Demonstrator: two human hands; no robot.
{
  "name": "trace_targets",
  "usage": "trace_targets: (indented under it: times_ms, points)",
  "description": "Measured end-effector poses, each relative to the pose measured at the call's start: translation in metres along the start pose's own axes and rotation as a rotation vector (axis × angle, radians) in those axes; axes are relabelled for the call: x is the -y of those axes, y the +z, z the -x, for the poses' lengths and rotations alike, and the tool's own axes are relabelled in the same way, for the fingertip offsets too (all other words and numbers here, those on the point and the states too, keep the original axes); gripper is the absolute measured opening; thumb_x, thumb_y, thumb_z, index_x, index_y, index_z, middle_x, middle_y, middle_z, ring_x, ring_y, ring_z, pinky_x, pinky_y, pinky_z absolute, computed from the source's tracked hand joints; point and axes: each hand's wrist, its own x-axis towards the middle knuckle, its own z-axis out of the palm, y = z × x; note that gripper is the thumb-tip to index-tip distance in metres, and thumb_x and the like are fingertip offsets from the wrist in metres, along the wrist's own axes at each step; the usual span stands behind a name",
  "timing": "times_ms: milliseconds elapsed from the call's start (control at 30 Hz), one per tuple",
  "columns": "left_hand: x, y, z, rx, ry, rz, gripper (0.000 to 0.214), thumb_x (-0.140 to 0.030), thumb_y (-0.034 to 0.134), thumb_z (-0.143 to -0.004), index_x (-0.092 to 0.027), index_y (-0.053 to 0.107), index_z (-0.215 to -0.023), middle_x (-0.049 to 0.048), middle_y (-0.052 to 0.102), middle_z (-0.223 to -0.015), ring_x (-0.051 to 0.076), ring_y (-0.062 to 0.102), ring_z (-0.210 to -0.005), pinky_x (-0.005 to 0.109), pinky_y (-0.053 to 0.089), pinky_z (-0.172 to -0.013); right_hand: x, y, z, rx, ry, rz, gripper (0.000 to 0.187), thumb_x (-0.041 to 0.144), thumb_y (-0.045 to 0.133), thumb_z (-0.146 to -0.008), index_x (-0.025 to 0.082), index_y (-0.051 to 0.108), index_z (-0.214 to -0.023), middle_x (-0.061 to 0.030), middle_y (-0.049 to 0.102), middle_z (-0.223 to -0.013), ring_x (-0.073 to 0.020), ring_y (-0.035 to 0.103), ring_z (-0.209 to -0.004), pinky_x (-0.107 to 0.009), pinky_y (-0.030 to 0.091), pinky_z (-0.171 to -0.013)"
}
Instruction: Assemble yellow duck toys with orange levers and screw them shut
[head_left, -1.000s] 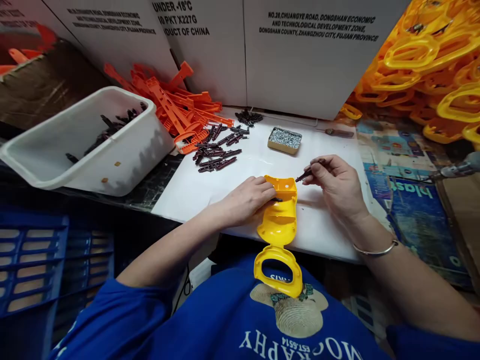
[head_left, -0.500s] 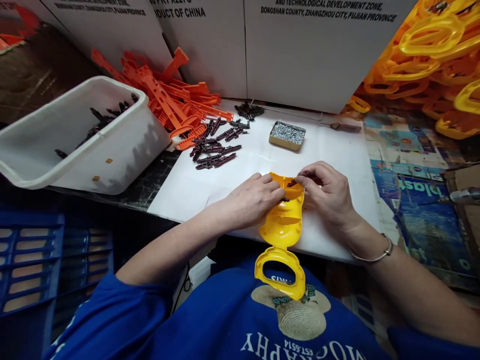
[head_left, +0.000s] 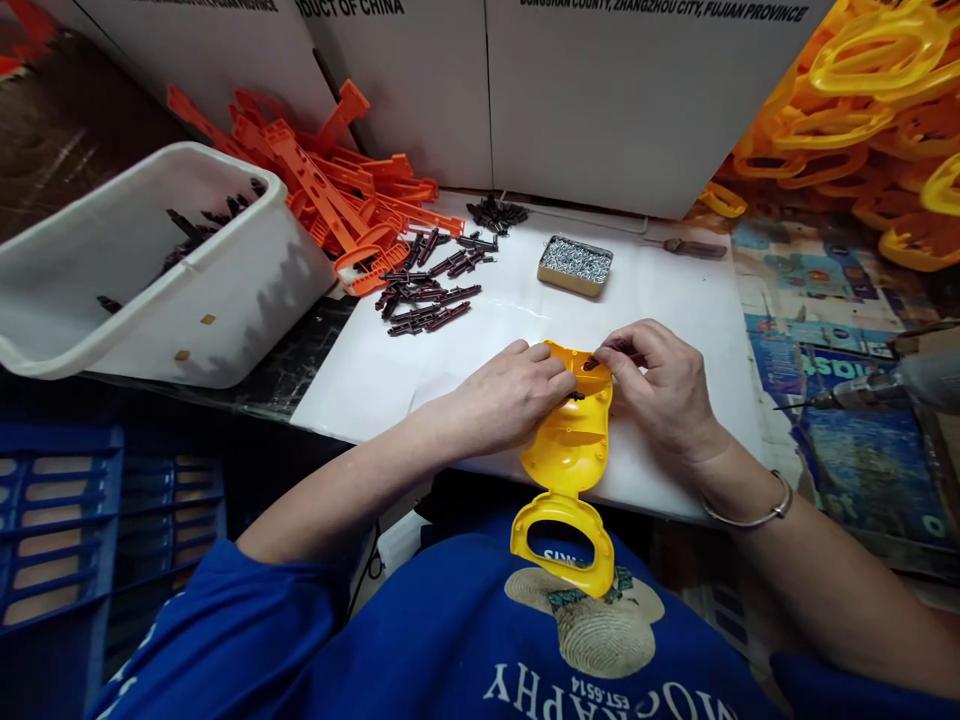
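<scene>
A yellow plastic shell point(head_left: 564, 462) with a loop handle lies hollow side up, its upper part over the table edge and the handle against my shirt. My left hand point(head_left: 514, 392) is closed on the shell's left side, fingers curled into the hollow. Beside those fingertips a small black tip point(head_left: 576, 396) shows; the rest of it is hidden. My right hand point(head_left: 660, 385) pinches a small dark brown part point(head_left: 591, 363) at the shell's upper right end. How far that part sits inside the shell I cannot tell.
Dark plastic parts point(head_left: 427, 290) lie in heaps near orange plastic pieces point(head_left: 322, 190) and a white bin point(head_left: 232, 320). A tin of small screws point(head_left: 575, 266) and a screwdriver point(head_left: 694, 248) lie beyond my hands. At right are a power drill point(head_left: 885, 388) and piled yellow shells point(head_left: 847, 130).
The view has tilted down slightly, and more of the drill shows at the right. Both hands keep nearly the same place on the shell, with small finger movement by the right hand.
</scene>
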Motion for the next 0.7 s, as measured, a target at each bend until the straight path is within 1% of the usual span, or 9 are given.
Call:
trace_targets:
  times_ms: [167, 300, 433, 533, 633, 700]
  points:
    - [0.002, 0.004, -0.001, -0.032, 0.015, 0.035, 0.012, -0.012, 0.049, -0.094, -0.015, 0.061, -0.096, 0.0116, 0.068, -0.103, 0.025, 0.058, -0.098, 0.036, 0.042, -0.083, -0.002, 0.003, 0.003, 0.018, -0.014, 0.03, 0.012, 0.022, 0.059, -0.092, 0.022, 0.061, -0.08, -0.004, 0.067, -0.082, -0.0191, 0.063, -0.076, -0.032, 0.05, -0.071]
    - [0.003, 0.007, -0.002, -0.096, 0.033, 0.097, 0.016, -0.014, 0.043, -0.1, -0.015, 0.059, -0.098, 0.0117, 0.068, -0.103, 0.024, 0.058, -0.097, 0.034, 0.041, -0.082, -0.008, 0.01, 0.006, 0.03, -0.058, 0.089, 0.013, 0.022, 0.059, -0.094, 0.022, 0.06, -0.081, -0.0044, 0.067, -0.085, -0.0197, 0.062, -0.079, -0.032, 0.048, -0.073]
    - [0.006, 0.011, -0.002, -0.151, 0.039, 0.16, 0.02, -0.015, 0.038, -0.104, -0.015, 0.058, -0.1, 0.0112, 0.068, -0.101, 0.022, 0.058, -0.096, 0.033, 0.042, -0.082, -0.014, 0.014, 0.008, 0.026, -0.084, 0.054, 0.012, 0.021, 0.059, -0.095, 0.022, 0.059, -0.082, -0.004, 0.065, -0.085, -0.0197, 0.062, -0.079, -0.032, 0.048, -0.073]
    - [0.009, 0.019, -0.001, -0.195, 0.046, 0.211, 0.024, -0.021, 0.036, -0.107, -0.015, 0.058, -0.099, 0.0116, 0.068, -0.101, 0.022, 0.059, -0.094, 0.034, 0.043, -0.081, -0.015, 0.015, 0.009, 0.027, -0.091, 0.056, 0.012, 0.022, 0.059, -0.095, 0.022, 0.06, -0.083, -0.0043, 0.065, -0.087, -0.0203, 0.062, -0.081, -0.033, 0.049, -0.074]
    - [0.01, 0.031, 0.002, -0.296, 0.049, 0.309, 0.029, -0.029, 0.036, -0.108, -0.016, 0.06, -0.098, 0.0106, 0.069, -0.097, 0.022, 0.061, -0.093, 0.035, 0.045, -0.081, -0.013, 0.017, 0.01, 0.017, -0.085, 0.039, 0.012, 0.024, 0.059, -0.096, 0.021, 0.061, -0.084, -0.0056, 0.066, -0.09, -0.0212, 0.063, -0.082, -0.034, 0.05, -0.074]
    - [0.011, 0.037, 0.005, -0.397, 0.045, 0.435, 0.027, -0.032, 0.041, -0.107, -0.016, 0.062, -0.1, 0.0116, 0.069, -0.103, 0.022, 0.062, -0.098, 0.036, 0.048, -0.086, -0.012, 0.019, 0.011, 0.005, -0.066, 0.009, 0.013, 0.026, 0.059, -0.096, 0.022, 0.063, -0.085, -0.0058, 0.066, -0.091, -0.0216, 0.064, -0.084, -0.034, 0.051, -0.076]
